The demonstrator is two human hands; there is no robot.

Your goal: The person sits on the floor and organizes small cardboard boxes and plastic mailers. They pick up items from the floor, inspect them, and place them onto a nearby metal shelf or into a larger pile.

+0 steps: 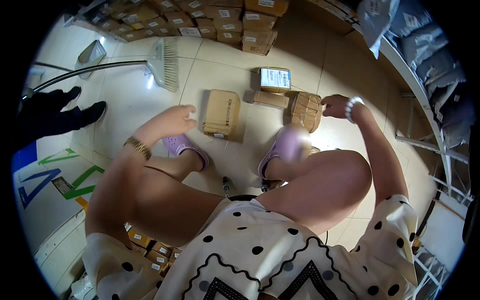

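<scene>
Head view: the right hand (336,106) rests its fingers on the top edge of a taped brown bundle (306,111) standing on the tiled floor (220,65), touching it without a closed grip. The left hand (172,121) hovers loosely curled, holding nothing, just beside a flat cardboard parcel (222,112). A firmer hold would likely come from bracing the bundle on both sides before lifting, since the taped wrap looks slippery.
</scene>
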